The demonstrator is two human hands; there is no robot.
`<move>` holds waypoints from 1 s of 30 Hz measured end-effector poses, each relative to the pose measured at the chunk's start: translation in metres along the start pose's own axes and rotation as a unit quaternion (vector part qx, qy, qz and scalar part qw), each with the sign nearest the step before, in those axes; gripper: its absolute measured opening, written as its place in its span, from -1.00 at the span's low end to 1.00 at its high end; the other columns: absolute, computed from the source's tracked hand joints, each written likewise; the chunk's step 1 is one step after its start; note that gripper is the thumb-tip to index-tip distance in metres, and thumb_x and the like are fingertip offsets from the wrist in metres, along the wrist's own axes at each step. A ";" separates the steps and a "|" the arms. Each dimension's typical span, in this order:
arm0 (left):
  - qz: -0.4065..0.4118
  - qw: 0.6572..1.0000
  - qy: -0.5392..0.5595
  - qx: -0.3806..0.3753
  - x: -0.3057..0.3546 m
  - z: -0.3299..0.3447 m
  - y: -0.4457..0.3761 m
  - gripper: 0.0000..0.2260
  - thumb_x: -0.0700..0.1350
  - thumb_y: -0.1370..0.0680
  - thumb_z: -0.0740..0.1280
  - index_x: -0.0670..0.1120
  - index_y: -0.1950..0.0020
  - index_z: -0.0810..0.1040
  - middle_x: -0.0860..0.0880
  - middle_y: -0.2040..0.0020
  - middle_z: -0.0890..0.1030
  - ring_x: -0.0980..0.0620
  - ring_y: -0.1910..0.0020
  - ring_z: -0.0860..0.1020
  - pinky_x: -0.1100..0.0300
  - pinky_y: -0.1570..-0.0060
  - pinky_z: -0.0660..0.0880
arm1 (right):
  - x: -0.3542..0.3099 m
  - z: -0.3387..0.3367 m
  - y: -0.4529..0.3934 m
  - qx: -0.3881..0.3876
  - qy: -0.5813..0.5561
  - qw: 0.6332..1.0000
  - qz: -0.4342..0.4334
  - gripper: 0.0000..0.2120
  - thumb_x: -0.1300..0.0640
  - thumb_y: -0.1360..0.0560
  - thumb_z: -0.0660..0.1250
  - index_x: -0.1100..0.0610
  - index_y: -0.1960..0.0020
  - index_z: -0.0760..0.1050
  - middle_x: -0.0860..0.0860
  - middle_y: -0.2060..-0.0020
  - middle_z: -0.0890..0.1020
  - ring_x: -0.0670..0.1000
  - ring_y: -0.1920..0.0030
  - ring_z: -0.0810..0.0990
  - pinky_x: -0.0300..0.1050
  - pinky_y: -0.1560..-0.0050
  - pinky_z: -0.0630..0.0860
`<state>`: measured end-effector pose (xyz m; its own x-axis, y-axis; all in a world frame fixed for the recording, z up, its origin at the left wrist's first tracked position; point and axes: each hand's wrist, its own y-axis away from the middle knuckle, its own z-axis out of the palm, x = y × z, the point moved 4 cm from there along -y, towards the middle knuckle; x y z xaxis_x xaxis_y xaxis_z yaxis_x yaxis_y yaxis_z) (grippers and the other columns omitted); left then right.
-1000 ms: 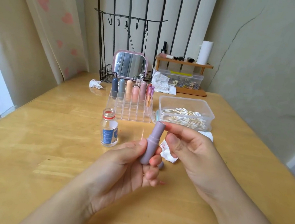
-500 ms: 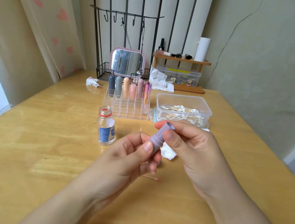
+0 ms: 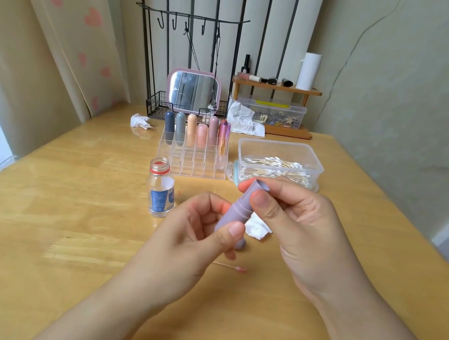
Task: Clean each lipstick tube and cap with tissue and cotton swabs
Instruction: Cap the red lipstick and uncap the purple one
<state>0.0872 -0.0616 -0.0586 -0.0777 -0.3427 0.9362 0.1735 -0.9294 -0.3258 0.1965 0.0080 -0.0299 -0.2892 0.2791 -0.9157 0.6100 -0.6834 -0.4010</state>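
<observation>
I hold the lilac lipstick tube [image 3: 237, 210] tilted above the wooden table [image 3: 42, 233], my left hand [image 3: 180, 248] pinching its lower end between thumb and curled fingers and my right hand [image 3: 303, 226] pinching its upper end near the open tip. Under my hands lie a crumpled tissue [image 3: 257, 228], what looks like the lilac cap [image 3: 239, 244], and a used cotton swab [image 3: 230, 267] with a pink tip. Beyond them stand an open glass bottle [image 3: 160, 190], a clear organizer [image 3: 193, 160] holding other lipsticks [image 3: 202, 133] in its back row, and a tub of cotton swabs [image 3: 278, 162].
</observation>
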 end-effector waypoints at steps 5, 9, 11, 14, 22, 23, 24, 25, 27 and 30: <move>-0.008 0.996 0.046 -0.073 -0.004 0.000 -0.001 -0.81 -0.02 -0.46 0.40 -0.15 0.13 0.58 -0.06 0.29 0.54 0.05 0.38 0.47 0.26 0.25 0.49 | -0.006 0.004 0.002 -0.049 -0.078 0.996 0.017 -0.77 0.09 -0.38 0.32 0.25 0.09 0.52 0.20 0.44 0.54 0.14 0.53 0.51 -0.01 0.47 0.50; -0.053 0.975 0.126 -0.173 -0.004 0.002 0.001 -0.74 0.04 -0.50 0.37 -0.16 0.03 0.59 -0.05 0.24 0.50 0.09 0.36 0.42 0.21 0.21 0.49 | -0.006 0.003 0.002 -0.081 -0.067 0.994 0.019 -0.82 0.07 -0.38 0.38 0.18 0.12 0.58 0.23 0.39 0.51 0.16 0.52 0.56 -0.04 0.46 0.51; -0.064 0.971 0.140 -0.180 -0.004 0.001 0.002 -0.73 0.03 -0.48 0.39 -0.17 0.02 0.58 -0.05 0.26 0.50 0.09 0.37 0.42 0.21 0.22 0.48 | -0.009 0.005 0.003 -0.088 -0.083 0.992 0.026 -0.83 0.09 -0.35 0.36 0.18 0.15 0.59 0.20 0.39 0.53 0.16 0.53 0.57 -0.07 0.47 0.51; -0.058 0.987 0.101 -0.109 -0.005 -0.001 0.000 -0.78 0.05 -0.39 0.48 -0.08 0.13 0.61 -0.05 0.28 0.53 0.06 0.37 0.46 0.24 0.23 0.50 | -0.008 0.003 0.001 -0.054 -0.063 0.996 0.022 -0.85 0.07 -0.33 0.35 0.12 0.20 0.62 0.12 0.39 0.58 0.10 0.49 0.56 -0.14 0.40 0.52; -0.002 0.997 -0.018 0.074 0.004 0.000 0.001 -0.80 -0.22 -0.32 0.46 -0.26 0.20 0.47 -0.01 0.43 0.58 0.18 0.43 0.56 0.41 0.42 0.44 | -0.001 -0.001 0.000 0.032 0.048 0.998 0.000 -0.95 0.05 -0.38 0.44 0.00 0.19 0.67 -0.04 0.27 0.66 -0.16 0.21 0.59 -0.37 0.12 0.49; 0.020 0.994 -0.053 0.095 0.004 -0.001 0.002 -0.80 -0.19 -0.31 0.47 -0.23 0.21 0.48 0.02 0.43 0.59 0.21 0.43 0.56 0.43 0.42 0.42 | 0.001 0.000 0.000 0.039 0.052 0.998 0.003 -0.93 0.02 -0.38 0.45 0.00 0.17 0.66 -0.06 0.26 0.66 -0.18 0.19 0.59 -0.38 0.10 0.47; 0.042 0.988 -0.097 0.113 0.004 0.000 0.003 -0.79 -0.16 -0.32 0.51 -0.19 0.22 0.51 0.07 0.42 0.60 0.23 0.42 0.56 0.45 0.40 0.41 | 0.004 0.000 0.000 0.047 0.051 0.998 0.008 -0.89 0.01 -0.37 0.43 0.01 0.14 0.65 -0.09 0.25 0.66 -0.19 0.18 0.59 -0.39 0.11 0.46; 0.059 0.982 -0.128 0.126 0.002 0.000 0.003 -0.79 -0.13 -0.34 0.52 -0.15 0.22 0.52 0.10 0.41 0.60 0.24 0.40 0.56 0.47 0.39 0.41 | 0.006 0.001 0.000 0.053 0.049 0.997 0.011 -0.85 0.00 -0.35 0.39 0.01 0.13 0.65 -0.11 0.25 0.67 -0.21 0.18 0.59 -0.40 0.11 0.45; 0.071 0.977 -0.148 0.136 -0.001 0.000 0.005 -0.81 -0.09 -0.36 0.50 -0.13 0.21 0.54 0.13 0.39 0.60 0.24 0.37 0.57 0.47 0.39 0.42 | 0.006 0.002 0.001 0.058 0.045 0.997 0.013 -0.81 0.00 -0.32 0.35 0.03 0.12 0.64 -0.13 0.26 0.68 -0.23 0.18 0.59 -0.42 0.11 0.45; 0.059 0.986 -0.133 0.088 -0.002 0.001 0.004 -0.86 -0.09 -0.44 0.39 -0.15 0.17 0.55 0.08 0.38 0.60 0.23 0.37 0.56 0.45 0.35 0.43 | 0.002 0.003 0.001 0.040 0.031 0.999 0.011 -0.82 0.04 -0.35 0.33 0.09 0.12 0.62 -0.07 0.34 0.65 -0.17 0.28 0.59 -0.39 0.19 0.47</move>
<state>0.0892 -0.0642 -0.0613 0.2085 -0.3767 0.9026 0.3353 -0.8394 -0.4278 0.1944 0.0059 -0.0318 -0.2282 0.3034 -0.9252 0.5535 -0.7413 -0.3796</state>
